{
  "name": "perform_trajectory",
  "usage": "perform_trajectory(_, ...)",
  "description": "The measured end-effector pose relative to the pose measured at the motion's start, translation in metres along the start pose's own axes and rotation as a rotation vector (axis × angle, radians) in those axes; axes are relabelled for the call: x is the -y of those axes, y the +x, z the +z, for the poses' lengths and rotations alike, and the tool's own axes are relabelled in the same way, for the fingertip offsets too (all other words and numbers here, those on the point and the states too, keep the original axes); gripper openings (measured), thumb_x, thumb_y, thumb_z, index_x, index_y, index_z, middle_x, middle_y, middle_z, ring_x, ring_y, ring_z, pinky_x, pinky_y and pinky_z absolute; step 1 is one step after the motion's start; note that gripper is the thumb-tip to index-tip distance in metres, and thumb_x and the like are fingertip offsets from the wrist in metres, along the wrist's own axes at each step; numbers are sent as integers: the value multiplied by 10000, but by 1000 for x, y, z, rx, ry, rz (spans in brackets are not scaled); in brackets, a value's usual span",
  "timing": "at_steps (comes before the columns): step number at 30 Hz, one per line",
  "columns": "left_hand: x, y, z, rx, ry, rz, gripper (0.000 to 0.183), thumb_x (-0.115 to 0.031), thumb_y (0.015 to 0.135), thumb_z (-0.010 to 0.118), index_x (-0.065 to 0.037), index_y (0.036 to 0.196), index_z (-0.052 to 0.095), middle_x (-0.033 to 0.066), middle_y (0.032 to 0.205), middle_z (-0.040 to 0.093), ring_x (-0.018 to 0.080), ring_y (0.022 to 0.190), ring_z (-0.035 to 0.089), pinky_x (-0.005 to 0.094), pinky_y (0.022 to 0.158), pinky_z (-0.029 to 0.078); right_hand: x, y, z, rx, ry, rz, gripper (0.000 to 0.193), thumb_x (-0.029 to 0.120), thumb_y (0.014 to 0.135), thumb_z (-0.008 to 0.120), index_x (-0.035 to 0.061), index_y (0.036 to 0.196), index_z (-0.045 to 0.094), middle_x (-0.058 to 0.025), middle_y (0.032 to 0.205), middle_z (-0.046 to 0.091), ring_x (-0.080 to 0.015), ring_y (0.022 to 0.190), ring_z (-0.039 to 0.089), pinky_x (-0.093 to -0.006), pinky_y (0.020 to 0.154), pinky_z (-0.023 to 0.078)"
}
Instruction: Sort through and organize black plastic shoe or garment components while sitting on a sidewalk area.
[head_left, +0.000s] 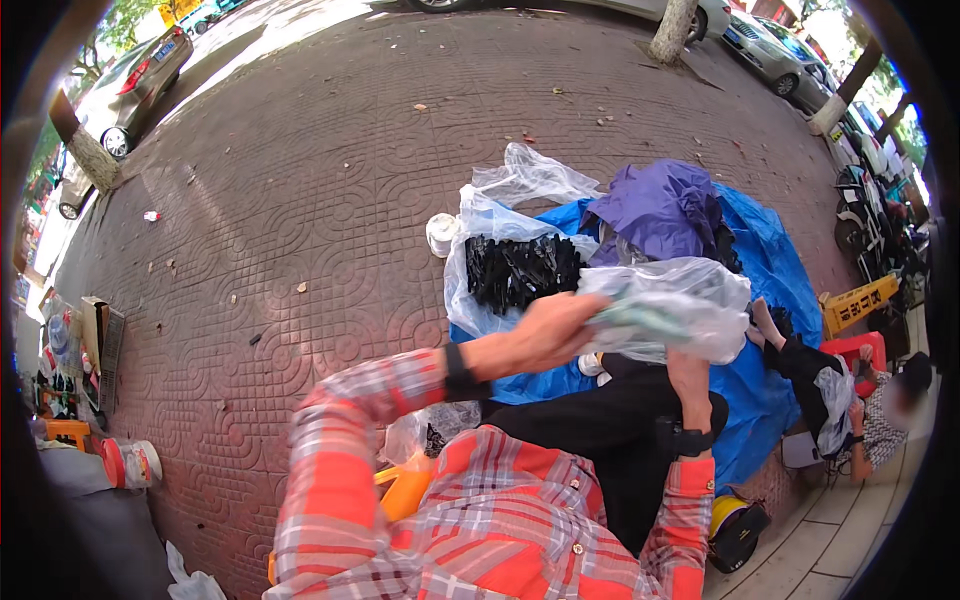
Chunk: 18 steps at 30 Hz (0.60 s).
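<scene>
A: Entry, head view. Where is your left hand (548, 330)?

B: Raised in front of me, fingers closed on the near end of a clear plastic bag (668, 305). The bag shows greenish contents, blurred; I cannot tell what they are.

A: And the right hand?

B: My right forearm rises under the bag; the right hand (690, 358) sits just under it, mostly hidden. I cannot tell whether it grips the bag or only supports it.

A: Where is the bag relative to the ground?

B: In the air, held above a blue tarp (775, 260) spread on the brick paving (330, 180).

A: What lies on the tarp?

B: A second clear bag of black items (518, 270), just beyond my left hand. A purple cloth (660, 205) is heaped behind it. A white roll (441, 234) rests on the bricks at the tarp's left edge.

A: Anyone else nearby?

B: A person (870, 410) sits at lower right, beside a red stool (850, 350).

A: Your seat?

B: Something orange (405, 490) shows under my left elbow.
</scene>
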<state>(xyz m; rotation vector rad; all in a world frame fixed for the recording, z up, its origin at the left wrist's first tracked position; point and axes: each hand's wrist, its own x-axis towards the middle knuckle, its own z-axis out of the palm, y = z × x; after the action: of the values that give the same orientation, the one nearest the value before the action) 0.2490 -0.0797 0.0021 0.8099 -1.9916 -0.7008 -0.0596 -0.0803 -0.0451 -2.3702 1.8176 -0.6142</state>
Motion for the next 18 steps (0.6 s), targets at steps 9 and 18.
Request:
perform_trajectory(9,-89,130,46,274,-814,235,448,-89,722,603,7,1150,507,159,894,584,335,887,545,344,769,447,-94,-34,-90,-468,-337,167,534,167,760,627,-27,1231,466,-265,1241,472,-434,1160,423,-475,990,329)
perform_trajectory(18,3,197,135,-233,17,-9,220,-197,787,615,-14,910,619,145,883,617,296,807,591,424,696,467,-118,-85,-126,-315,-739,405,370,162,677,663,29,1018,608,-207,896,595,-370,832,574,-463,686,453)
